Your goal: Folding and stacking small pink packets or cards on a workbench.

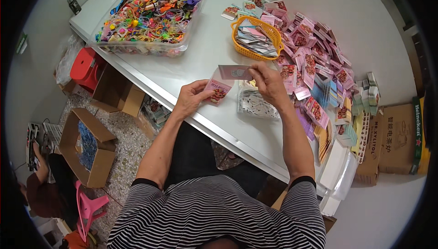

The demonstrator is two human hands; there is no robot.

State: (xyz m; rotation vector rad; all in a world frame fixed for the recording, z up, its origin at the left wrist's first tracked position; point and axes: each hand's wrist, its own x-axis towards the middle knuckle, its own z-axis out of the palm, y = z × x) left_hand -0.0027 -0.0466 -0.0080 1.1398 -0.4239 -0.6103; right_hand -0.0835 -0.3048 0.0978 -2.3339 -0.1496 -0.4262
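Note:
My left hand [193, 98] holds a small pink printed packet [219, 89] by its lower left side, thumb over the front. Between the thumb and fingers of my right hand [270, 84] is a flat grey card-like piece [233, 72] with a pale figure on it. This piece lies across the packet's upper end; whether it is partly inside, I cannot tell. Just beyond my right hand stands an orange basket [235, 44] of flat silvery and pale pieces. A clear tub [258, 111] of small white packets sits partly behind my right wrist.
A pile of pink boxes [309, 64] covers the table's right side. At the far left stands a large clear tray [182, 47] of colourful trinkets. Cardboard boxes [98, 162], a red stool [84, 69] and a pink stool [89, 208] are on the floor. Another person [43, 192] is at lower left.

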